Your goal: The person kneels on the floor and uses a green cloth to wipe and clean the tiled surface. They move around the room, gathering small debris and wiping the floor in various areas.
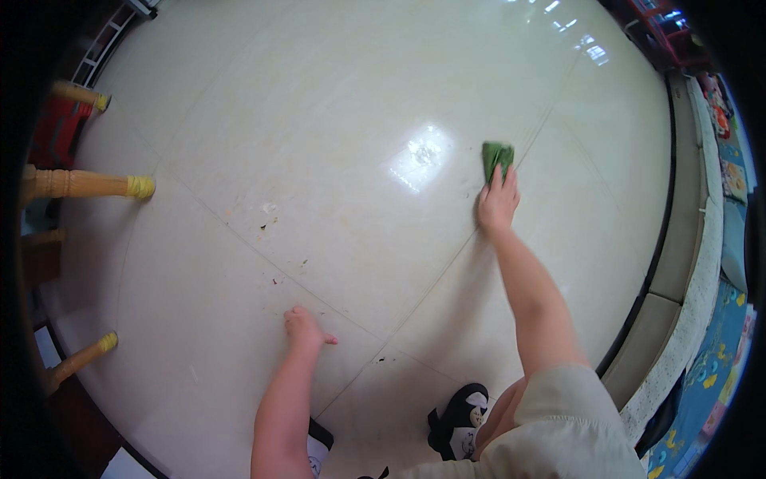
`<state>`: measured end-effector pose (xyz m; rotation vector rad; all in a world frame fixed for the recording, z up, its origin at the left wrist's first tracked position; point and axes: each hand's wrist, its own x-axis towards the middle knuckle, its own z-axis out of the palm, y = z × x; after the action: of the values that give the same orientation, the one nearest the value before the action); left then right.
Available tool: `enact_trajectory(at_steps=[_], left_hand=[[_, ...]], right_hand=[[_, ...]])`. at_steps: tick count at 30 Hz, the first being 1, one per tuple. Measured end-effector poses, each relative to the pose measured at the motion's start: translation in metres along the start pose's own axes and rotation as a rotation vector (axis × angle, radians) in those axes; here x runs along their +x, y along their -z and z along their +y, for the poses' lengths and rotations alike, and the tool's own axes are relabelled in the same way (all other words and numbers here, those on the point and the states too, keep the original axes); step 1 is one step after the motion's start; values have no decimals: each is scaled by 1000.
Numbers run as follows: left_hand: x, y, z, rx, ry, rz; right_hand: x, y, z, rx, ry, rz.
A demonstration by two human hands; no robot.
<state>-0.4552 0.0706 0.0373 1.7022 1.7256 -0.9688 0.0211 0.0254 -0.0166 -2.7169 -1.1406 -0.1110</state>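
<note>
My right hand (pixel 500 200) reaches far out over the glossy tiled floor (pixel 359 143). Its fingers hold the near part of a folded green cloth (pixel 496 154) against the tiles. Lower and to the left, my left hand (pixel 303 326) is just above or touching the floor. Its thumb sticks out to the right, away from the bent fingers, and nothing shows in it; the palm is hidden. Small food scraps (pixel 274 281) and a pale smear (pixel 268 208) lie beyond the left hand. A few dark crumbs (pixel 382 360) are between my arms.
Turned wooden legs (pixel 90 182) with yellow-wrapped ends stand at the left. A red object (pixel 60 129) is behind them. Along the right runs a low grey base (pixel 667 251) under blue patterned fabric (pixel 721 341). My black-and-white slippers (pixel 458 422) are at the bottom.
</note>
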Motion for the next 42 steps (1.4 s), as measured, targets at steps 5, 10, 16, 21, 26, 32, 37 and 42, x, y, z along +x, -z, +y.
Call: enact_trajectory(at_steps=[5, 10, 16, 21, 26, 32, 37, 42], left_hand=[[6, -8, 23, -61, -29, 32], [2, -3, 10, 39, 10, -20], [16, -24, 29, 220, -100, 49], [1, 1, -7, 26, 124, -51], [5, -5, 21, -15, 40, -16], [7, -4, 2, -48, 52, 8], [9, -7, 12, 184, -47, -1], [13, -3, -16, 89, 17, -42]], right_hand=[[173, -8, 1, 3, -18, -31], [72, -16, -214, 787, 144, -359], [-128, -9, -288, 771, 831, -419], [-24, 40, -212, 1055, 270, -415], [100, 23, 7, 344, 105, 29], [-48, 27, -216, 62, 384, -336], [-138, 19, -291, 710, 627, -325], [-24, 46, -159, 711, 241, -258]])
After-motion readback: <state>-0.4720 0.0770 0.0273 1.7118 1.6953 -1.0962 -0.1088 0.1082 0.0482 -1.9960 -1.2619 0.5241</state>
